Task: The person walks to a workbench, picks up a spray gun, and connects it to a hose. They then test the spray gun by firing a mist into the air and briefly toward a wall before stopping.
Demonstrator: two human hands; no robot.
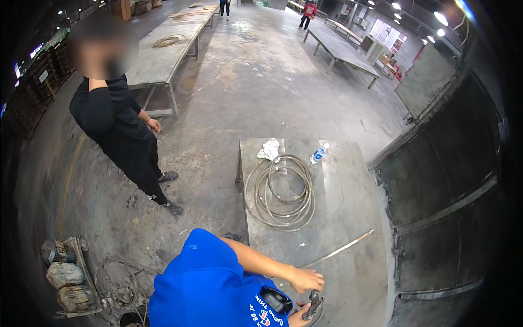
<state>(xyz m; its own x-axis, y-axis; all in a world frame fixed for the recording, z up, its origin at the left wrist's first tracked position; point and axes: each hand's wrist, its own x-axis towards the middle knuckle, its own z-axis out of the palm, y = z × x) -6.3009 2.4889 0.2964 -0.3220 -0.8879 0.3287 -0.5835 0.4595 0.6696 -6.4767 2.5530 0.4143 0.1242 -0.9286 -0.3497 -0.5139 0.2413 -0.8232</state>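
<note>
My left hand (306, 279) reaches over the grey metal table from a blue sleeve, its fingers curled down. What lies under those fingers is hidden. Just below it, at the lower edge, my right hand (298, 317) is closed around a dark metal tool (313, 304) with a rounded, knob-like top close to the left fingers. The tool's exact kind does not show. A pale, rusty strip (348, 246) lies slantwise on the table, running toward my left forearm.
On the table (343, 191) lie a coiled hose (313, 204), a white cloth (269, 150) and a blue-labelled bottle (317, 155). A person in black (117, 117) stands at left. Dark panels (447, 152) rise at right. Worn containers (65, 274) sit lower left; long tables (163, 60) stand behind.
</note>
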